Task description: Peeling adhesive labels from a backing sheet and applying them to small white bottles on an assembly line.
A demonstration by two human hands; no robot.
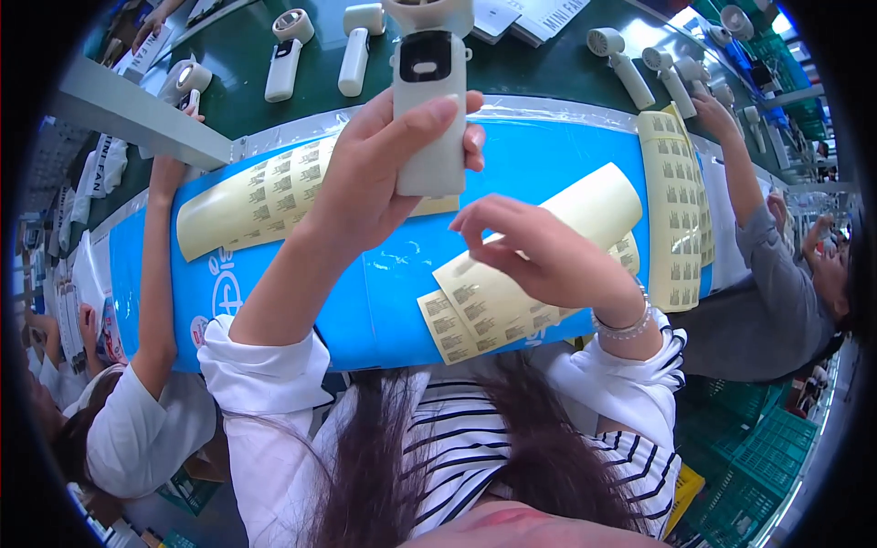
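Your tabletop point(384, 310) is covered along its near edge by a blue sheet. On it lie three yellow label sheets: one point(251, 205) toward the left end, one point(512, 292) near the middle of the near edge with its far end curling upward, and one point(674, 210) at the right end. Beyond the blue cover runs a dark green surface point(530, 68). There you see small white handheld fans point(352, 46) lying in a row toward the far edge, well apart from each other, plus white printed cards point(525, 16).
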